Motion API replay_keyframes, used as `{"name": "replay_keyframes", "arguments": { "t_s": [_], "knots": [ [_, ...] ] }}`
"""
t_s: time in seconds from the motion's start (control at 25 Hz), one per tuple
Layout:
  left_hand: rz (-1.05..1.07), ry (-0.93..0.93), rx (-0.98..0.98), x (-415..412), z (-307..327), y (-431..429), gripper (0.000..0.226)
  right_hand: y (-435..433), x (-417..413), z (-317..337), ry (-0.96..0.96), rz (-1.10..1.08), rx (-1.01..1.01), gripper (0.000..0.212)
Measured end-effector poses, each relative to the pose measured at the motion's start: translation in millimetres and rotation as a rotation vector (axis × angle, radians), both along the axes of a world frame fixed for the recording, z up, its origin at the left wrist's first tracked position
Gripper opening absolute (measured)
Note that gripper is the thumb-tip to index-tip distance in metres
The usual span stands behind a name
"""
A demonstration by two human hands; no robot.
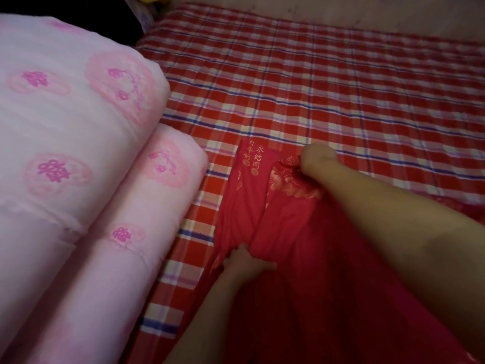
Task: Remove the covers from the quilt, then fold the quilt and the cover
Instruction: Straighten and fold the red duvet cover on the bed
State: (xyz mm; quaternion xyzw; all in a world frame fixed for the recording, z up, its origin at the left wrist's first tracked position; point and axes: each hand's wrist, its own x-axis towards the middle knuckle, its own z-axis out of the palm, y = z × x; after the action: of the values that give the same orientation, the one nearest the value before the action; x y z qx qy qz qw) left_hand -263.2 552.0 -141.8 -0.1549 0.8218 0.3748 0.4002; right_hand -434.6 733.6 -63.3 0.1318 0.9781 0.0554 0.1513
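The pink quilt (78, 158), printed with darker pink emblems, lies folded in thick rolls on the left of the bed. The red cover (288, 232), with gold flowers and gold characters, lies bunched on the bed at centre right and runs down toward me. My left hand (246, 261) grips a gathered fold of the cover near its lower middle. My right hand (317, 160) reaches further out and grips the cover's far edge by the gold flower print; its fingers are hidden in the cloth.
A red, white and blue checked sheet (341, 88) covers the bed and stretches away to the back and right. A pale wall (393, 14) runs along the far side. Dark clutter sits at the top left corner.
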Motion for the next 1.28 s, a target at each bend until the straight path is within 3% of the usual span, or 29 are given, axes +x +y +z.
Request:
{"name": "replay_keyframes", "arguments": {
  "t_s": [0.08, 0.16, 0.24, 0.32, 0.44, 0.52, 0.6, 0.68, 0.76, 0.8, 0.88, 0.96, 1.04, 1.16, 1.24, 1.28],
  "knots": [
    [0.067, -0.062, 0.117, 1, 2, -2, 0.133, -13, -4, 14, 0.12, 0.047, -0.003, 0.026],
    [-0.013, -0.07, 0.124, 9, 8, -8, 0.128, -26, -15, 39, 0.289, -0.005, -0.172, 0.026],
    [0.051, 0.022, 0.145, 13, 2, -23, 0.081, -41, -33, 61, 0.381, -0.123, -0.382, 0.027],
    [0.211, 0.126, 0.183, 14, 3, -42, 0.031, -58, -52, 65, 0.351, -0.295, -0.582, 0.028],
    [0.228, 0.173, -0.006, 16, 6, -59, 0.01, -92, -59, 48, 0.239, -0.504, -0.951, 0.034],
    [0.291, 0.134, -0.036, 14, 7, -61, 0.037, -108, -49, 29, 0.171, -0.595, -1.391, 0.044],
    [0.423, -0.02, 0.141, 5, 13, -54, 0.082, -108, -25, 14, 0.138, -0.503, -1.567, 0.043],
    [0.41, 0.007, 0.276, -8, 22, -41, 0.099, -88, 5, -3, 0.237, -0.283, -1.402, 0.032],
    [0.263, 0.078, 0.168, -19, 26, -22, 0.104, -44, 31, -22, 0.366, -0.106, -1.073, 0.026],
    [0.174, 0.094, 0.065, -23, 28, -15, 0.096, -17, 45, -28, 0.361, -0.048, -0.879, 0.033],
    [0.093, 0.223, -0.13, -34, 25, -14, 0.056, 38, 67, -37, 0.195, -0.012, -0.481, 0.07],
    [0.199, 0.341, -0.221, -50, 20, -30, 0.034, 81, 79, -41, 0.035, -0.134, -0.251, 0.089],
    [0.29, 0.41, -0.326, -65, 14, -46, 0.031, 107, 82, -41, 0.022, -0.226, -0.172, 0.072],
    [0.238, 0.588, -0.43, -89, 28, -31, 0.045, 123, 77, -40, 0.162, -0.166, -0.024, 0.03],
    [0.1, 0.841, -0.421, -102, 47, 4, 0.055, 126, 70, -41, 0.199, -0.138, -0.018, 0.024],
    [-0.065, 0.947, -0.394, -104, 56, 24, 0.057, 126, 65, -38, 0.208, -0.155, -0.073, 0.024]
  ]
}}
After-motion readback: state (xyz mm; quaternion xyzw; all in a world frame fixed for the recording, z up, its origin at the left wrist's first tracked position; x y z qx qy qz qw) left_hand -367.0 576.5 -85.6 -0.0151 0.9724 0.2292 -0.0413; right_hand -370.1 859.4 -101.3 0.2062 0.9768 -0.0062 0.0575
